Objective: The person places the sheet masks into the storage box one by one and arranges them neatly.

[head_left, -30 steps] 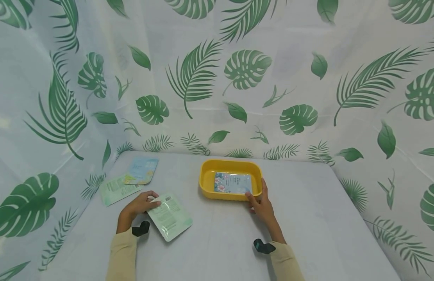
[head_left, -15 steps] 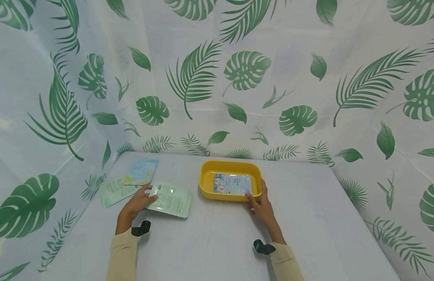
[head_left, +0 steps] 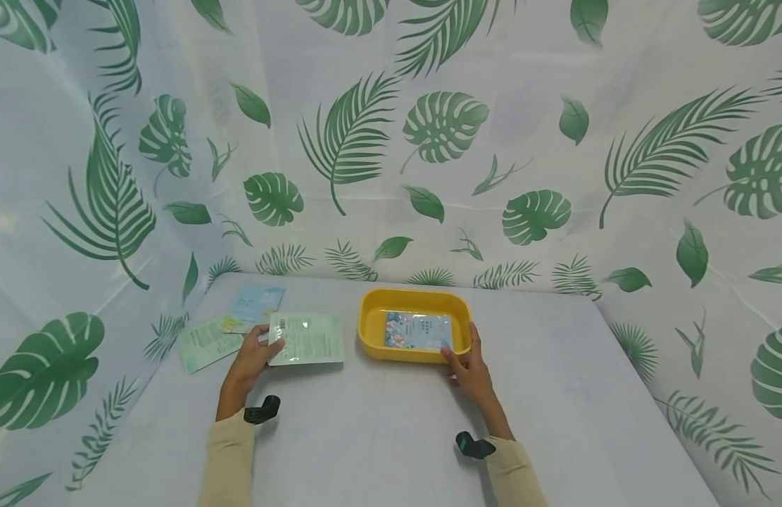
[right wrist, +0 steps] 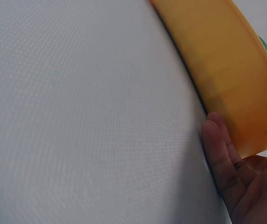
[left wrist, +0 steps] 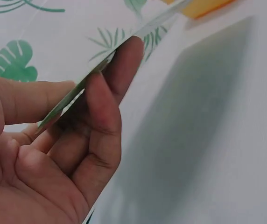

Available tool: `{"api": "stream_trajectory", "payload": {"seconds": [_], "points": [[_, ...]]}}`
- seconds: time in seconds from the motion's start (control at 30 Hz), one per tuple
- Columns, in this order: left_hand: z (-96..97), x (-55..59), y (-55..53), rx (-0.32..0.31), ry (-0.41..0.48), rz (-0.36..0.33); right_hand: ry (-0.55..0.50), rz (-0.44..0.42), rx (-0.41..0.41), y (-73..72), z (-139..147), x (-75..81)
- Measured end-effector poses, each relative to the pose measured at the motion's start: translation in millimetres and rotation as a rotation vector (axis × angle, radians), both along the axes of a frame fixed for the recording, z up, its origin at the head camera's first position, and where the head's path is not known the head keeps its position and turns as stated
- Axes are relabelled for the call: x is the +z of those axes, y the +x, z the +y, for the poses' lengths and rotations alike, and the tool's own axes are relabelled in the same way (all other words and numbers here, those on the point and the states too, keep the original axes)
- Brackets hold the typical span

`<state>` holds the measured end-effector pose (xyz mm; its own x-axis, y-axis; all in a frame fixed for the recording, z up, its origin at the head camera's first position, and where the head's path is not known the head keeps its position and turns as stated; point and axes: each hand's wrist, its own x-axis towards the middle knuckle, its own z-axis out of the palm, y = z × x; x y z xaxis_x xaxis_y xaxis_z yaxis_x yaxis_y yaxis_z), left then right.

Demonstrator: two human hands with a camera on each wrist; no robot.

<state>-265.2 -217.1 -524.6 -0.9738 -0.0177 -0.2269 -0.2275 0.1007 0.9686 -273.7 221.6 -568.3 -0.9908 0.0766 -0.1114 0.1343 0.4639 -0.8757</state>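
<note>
My left hand [head_left: 250, 360] pinches a pale green sachet [head_left: 307, 339] by its left edge, thumb on top and fingers beneath. In the left wrist view the sachet [left wrist: 82, 86] is seen edge-on, held above the table with its shadow on the cloth. My right hand [head_left: 473, 370] grips the near right corner of a yellow tray [head_left: 371, 350], its thumb over the rim. Inside the tray lies a blue sachet with flowers [head_left: 419, 331]. The right wrist view shows the fingers low against the tray's outer wall [right wrist: 227, 70].
At the table's back left, a light blue sachet [head_left: 254, 306] overlaps another pale green sachet [head_left: 207, 345]. A white cloth covers the table [head_left: 378, 436]. Leaf-printed curtains [head_left: 454, 211] rise behind and at both sides.
My left hand has swung the pale green sachet up and away from me, turning it until its long edges lie roughly level. The right hand and the tray have stayed put.
</note>
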Motion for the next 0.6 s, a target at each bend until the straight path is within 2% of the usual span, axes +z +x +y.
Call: {"api": "stream_trajectory", "payload": {"seconds": [0.27,0.43,0.6], "points": [[19.7,8.6,-8.7,0.051,0.119,0.038,0.009,-0.005,-0.005,0.1,0.5,1.5],[34.9,14.5,-17.7,0.056,0.159,0.058,0.001,-0.011,-0.005,-0.1,1.2,1.2],[50.5,14.6,-26.6,0.037,0.183,0.052,0.003,-0.011,-0.002,0.1,0.9,2.2]]}}
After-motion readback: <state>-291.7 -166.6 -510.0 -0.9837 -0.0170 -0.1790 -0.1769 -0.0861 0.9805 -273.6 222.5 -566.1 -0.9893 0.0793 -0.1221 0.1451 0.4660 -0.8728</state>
